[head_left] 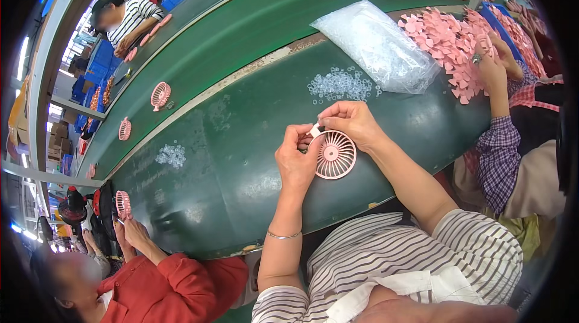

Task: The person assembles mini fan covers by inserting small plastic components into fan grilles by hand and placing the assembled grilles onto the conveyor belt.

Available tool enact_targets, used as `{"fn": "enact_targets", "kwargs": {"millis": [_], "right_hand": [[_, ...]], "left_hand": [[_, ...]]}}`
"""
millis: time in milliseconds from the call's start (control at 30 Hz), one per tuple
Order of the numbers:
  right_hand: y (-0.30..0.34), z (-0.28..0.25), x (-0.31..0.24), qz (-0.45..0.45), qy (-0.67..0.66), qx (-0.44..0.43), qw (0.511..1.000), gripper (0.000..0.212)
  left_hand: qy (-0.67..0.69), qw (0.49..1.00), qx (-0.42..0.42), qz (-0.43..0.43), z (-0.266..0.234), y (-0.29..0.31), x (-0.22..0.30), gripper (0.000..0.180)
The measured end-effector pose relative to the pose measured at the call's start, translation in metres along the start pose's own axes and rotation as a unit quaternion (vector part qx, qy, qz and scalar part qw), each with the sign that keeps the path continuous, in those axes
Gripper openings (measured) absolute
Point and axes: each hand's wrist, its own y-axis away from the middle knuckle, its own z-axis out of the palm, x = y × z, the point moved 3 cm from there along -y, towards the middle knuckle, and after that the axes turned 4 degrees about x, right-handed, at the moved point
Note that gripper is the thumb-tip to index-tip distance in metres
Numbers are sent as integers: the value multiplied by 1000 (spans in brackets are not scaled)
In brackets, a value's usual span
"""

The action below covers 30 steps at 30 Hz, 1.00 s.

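Above the green work table I hold a round pink fan housing (336,154) with a slotted grille and a central hub. My left hand (295,160) is closed on its side, thumb along the rim. A small white piece (315,131) shows between my hands at the top of the housing. My right hand (356,123) is closed too, thumb and fingers pinched beside that white piece; what sits in the pinch is too small to make out. Just beyond my hands lies a pile of small clear rings (341,84).
A clear plastic bag (380,46) of small clear pieces lies beyond the rings. Pink fan blades (446,49) are heaped at right, near a co-worker's hands (496,64). Fan housings (160,95) sit on the green conveyor belt (241,40). At left, a red-sleeved co-worker handles another housing (123,203).
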Motion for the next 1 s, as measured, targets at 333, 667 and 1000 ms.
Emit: {"fn": "enact_targets", "kwargs": {"millis": [333,667,1000], "right_hand": [[5,3,-5,-20,-1,8,1000,12],[16,4,-1,-122,109,-7,987,22],[9,2,-5,35,-122,-77,989,26]], "left_hand": [[-6,999,-6,34,2,-2,12,21],[-10,999,34,6,8,-2,10,22],[-6,996,54,65,8,-3,7,25]]}}
